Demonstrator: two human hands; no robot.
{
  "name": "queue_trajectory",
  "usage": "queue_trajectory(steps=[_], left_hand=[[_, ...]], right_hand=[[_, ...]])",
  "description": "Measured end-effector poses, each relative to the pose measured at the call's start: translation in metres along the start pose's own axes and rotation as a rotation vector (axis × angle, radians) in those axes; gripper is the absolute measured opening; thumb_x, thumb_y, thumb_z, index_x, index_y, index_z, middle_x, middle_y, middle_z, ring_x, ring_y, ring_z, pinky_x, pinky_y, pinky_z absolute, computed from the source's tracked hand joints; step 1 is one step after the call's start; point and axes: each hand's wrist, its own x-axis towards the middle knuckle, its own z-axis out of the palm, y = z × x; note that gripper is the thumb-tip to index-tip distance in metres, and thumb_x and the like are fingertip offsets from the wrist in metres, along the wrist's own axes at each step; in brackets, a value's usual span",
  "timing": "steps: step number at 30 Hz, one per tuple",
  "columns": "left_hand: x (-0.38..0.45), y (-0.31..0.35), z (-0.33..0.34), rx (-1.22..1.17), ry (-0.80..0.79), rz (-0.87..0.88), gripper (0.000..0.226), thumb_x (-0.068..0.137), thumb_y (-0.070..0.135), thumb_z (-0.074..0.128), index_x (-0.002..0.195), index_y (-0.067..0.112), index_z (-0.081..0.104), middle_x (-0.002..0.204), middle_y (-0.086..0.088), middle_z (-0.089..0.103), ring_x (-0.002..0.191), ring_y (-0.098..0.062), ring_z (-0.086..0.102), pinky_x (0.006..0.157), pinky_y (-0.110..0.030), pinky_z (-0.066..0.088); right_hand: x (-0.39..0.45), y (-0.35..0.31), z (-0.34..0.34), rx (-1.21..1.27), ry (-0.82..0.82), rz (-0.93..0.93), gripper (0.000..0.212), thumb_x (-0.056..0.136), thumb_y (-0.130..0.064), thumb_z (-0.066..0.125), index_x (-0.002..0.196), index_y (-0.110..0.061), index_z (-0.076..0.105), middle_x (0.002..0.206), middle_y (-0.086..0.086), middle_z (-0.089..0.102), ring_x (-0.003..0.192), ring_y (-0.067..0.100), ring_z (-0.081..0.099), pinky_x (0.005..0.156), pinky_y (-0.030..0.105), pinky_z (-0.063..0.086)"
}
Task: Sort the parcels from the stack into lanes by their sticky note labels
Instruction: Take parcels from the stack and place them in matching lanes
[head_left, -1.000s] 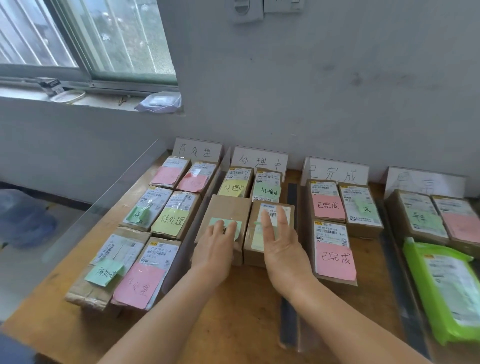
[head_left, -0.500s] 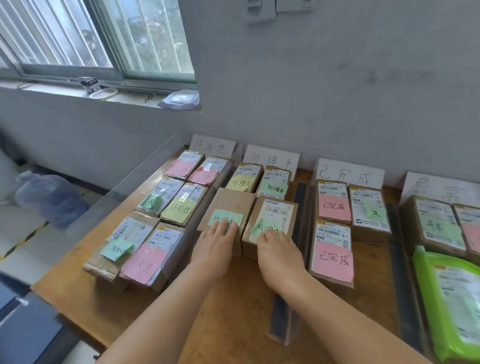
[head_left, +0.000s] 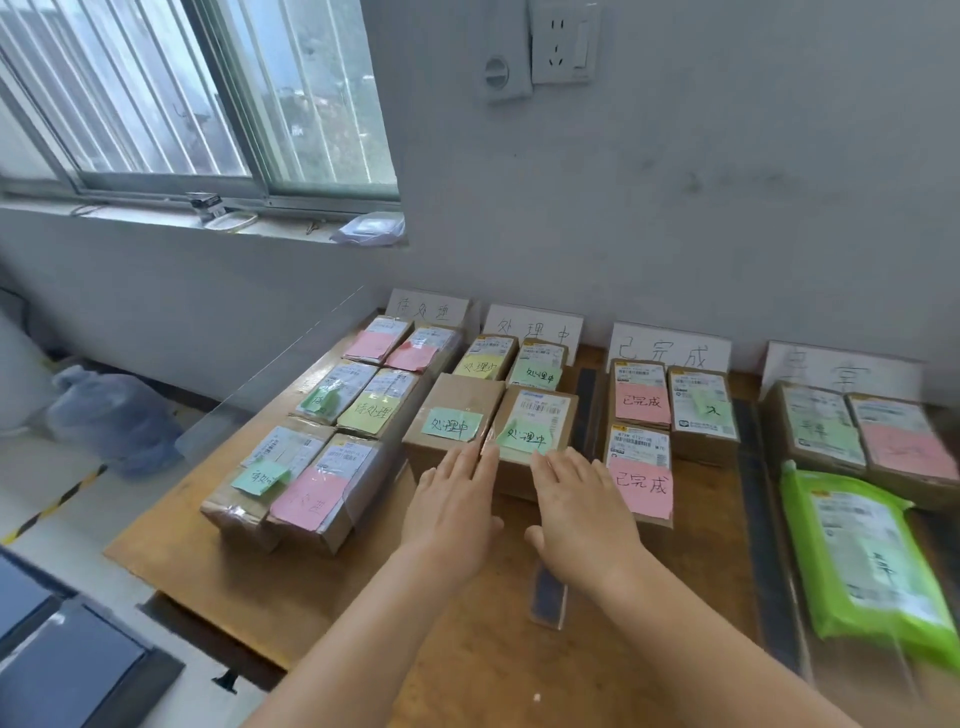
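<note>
Parcels fill four lanes across a wooden table (head_left: 457, 613), each lane headed by a white paper sign with handwritten characters propped against the grey wall. In the second lane from the left, two brown cardboard boxes sit side by side at the near end: the left box (head_left: 457, 410) carries a pale green sticky note on its plain taped top, and the right box (head_left: 540, 415) has a printed shipping label with a green note (head_left: 524, 437) stuck below it. The left hand (head_left: 452, 499) lies flat with straight fingers together, fingertips touching the near edge of the left box. The right hand (head_left: 576, 499) is likewise flat and spread, fingertips at the near edge of the right box, holding nothing. Behind these boxes stand two smaller ones with yellow and green notes. The far-left lane holds six flat parcels wrapped in glossy clear tape, marked with pink, green and yellow notes. The third lane has three boxes, two with square pink notes. The rightmost lane holds two boxes and a soft, crinkled bright green plastic mailer (head_left: 862, 551). Dark flat strips (head_left: 548, 597) lie between lanes as dividers. A clear sheet (head_left: 249, 395) stands along the table's left side.
</note>
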Motion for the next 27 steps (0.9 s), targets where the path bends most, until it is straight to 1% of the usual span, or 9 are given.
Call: queue_trajectory(steps=[4,8,12,15,19,24,27], left_hand=[[-0.045,0.020,-0.005,-0.003,0.006,0.018,0.081,0.092,0.037,0.057,0.152,0.024,0.003,0.160,-0.001,0.009,0.146,-0.020,0.005,0.116,-0.037,0.011],[-0.093,0.048,-0.007,-0.019,0.037,0.047,0.082,0.091,0.036,0.059,0.152,0.024,0.004,0.159,-0.001,0.013,0.146,-0.020,0.007,0.115,-0.037,0.013],[-0.136,0.080,-0.006,-0.058,0.079,0.072,0.082,0.090,0.037,0.060,0.151,0.025,0.007,0.158,0.001,0.015,0.146,-0.020,0.009,0.115,-0.037,0.014],[-0.160,0.104,-0.006,-0.099,0.076,0.103,0.082,0.090,0.037,0.061,0.151,0.028,0.007,0.158,0.001,0.015,0.145,-0.022,0.010,0.115,-0.037,0.015],[-0.176,0.138,-0.007,-0.135,0.084,0.179,0.084,0.087,0.037,0.064,0.150,0.030,0.008,0.158,0.001,0.017,0.145,-0.022,0.013,0.114,-0.038,0.017],[-0.180,0.185,-0.009,-0.166,0.065,0.285,0.084,0.087,0.037,0.062,0.150,0.031,0.007,0.157,0.002,0.018,0.144,-0.022,0.016,0.113,-0.039,0.020],[-0.175,0.219,-0.008,-0.171,0.055,0.358,0.083,0.088,0.037,0.061,0.151,0.028,0.007,0.157,0.001,0.018,0.144,-0.021,0.015,0.114,-0.038,0.017]], right_hand=[[-0.048,0.001,-0.007,-0.006,0.019,0.020,0.081,0.090,-0.041,0.057,0.151,-0.016,0.009,0.158,0.003,0.013,0.146,0.022,0.006,0.117,0.039,0.004],[-0.106,0.005,-0.014,-0.007,0.058,0.051,0.081,0.089,-0.044,0.057,0.151,-0.017,0.012,0.157,0.001,0.017,0.145,0.019,0.009,0.117,0.037,0.004],[-0.166,0.012,-0.025,-0.027,0.054,0.114,0.079,0.091,-0.046,0.054,0.151,-0.019,0.009,0.159,0.001,0.013,0.146,0.020,0.005,0.116,0.039,0.001],[-0.206,0.023,-0.036,-0.039,0.061,0.161,0.080,0.092,-0.047,0.053,0.152,-0.018,0.008,0.159,0.001,0.011,0.146,0.019,0.004,0.116,0.039,0.000],[-0.251,0.043,-0.053,-0.041,0.127,0.233,0.082,0.090,-0.047,0.054,0.151,-0.018,0.009,0.158,0.000,0.014,0.146,0.019,0.006,0.117,0.038,0.003],[-0.291,0.076,-0.075,-0.028,0.221,0.330,0.082,0.086,-0.046,0.061,0.149,-0.020,0.016,0.155,-0.002,0.023,0.144,0.017,0.014,0.117,0.038,0.008],[-0.308,0.103,-0.085,-0.030,0.243,0.385,0.081,0.086,-0.044,0.062,0.149,-0.020,0.017,0.155,-0.003,0.023,0.145,0.017,0.012,0.117,0.038,0.007]])
